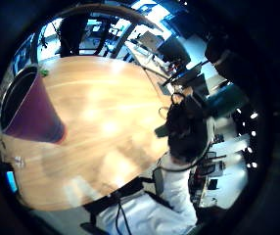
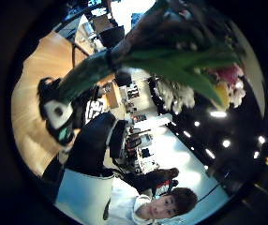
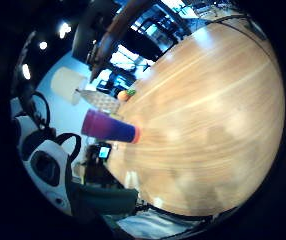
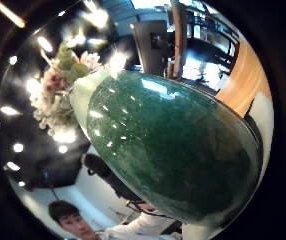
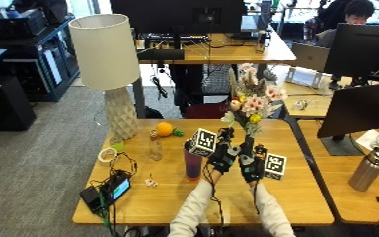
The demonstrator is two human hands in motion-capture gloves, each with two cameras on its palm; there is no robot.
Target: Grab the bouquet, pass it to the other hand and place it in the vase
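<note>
**Bouquet mid-handover, vase still empty**

Both hands met on the bouquet's (image 5: 250,106) stems above the surface (image 5: 294,190). The right hand (image 5: 254,165) had its fingers curled round the green stem wrap, which filled its thumb-side palm view. The left hand (image 5: 223,157) touched the stems just beside it; its fingers looked curled on them, though this was hard to confirm. The blooms stood upright above both hands. The purple vase (image 5: 193,165) stood just beside the left hand, upright and empty. By my judgement the pick-up was done and the pass under way; release by one hand and placing in the vase remained.
</note>
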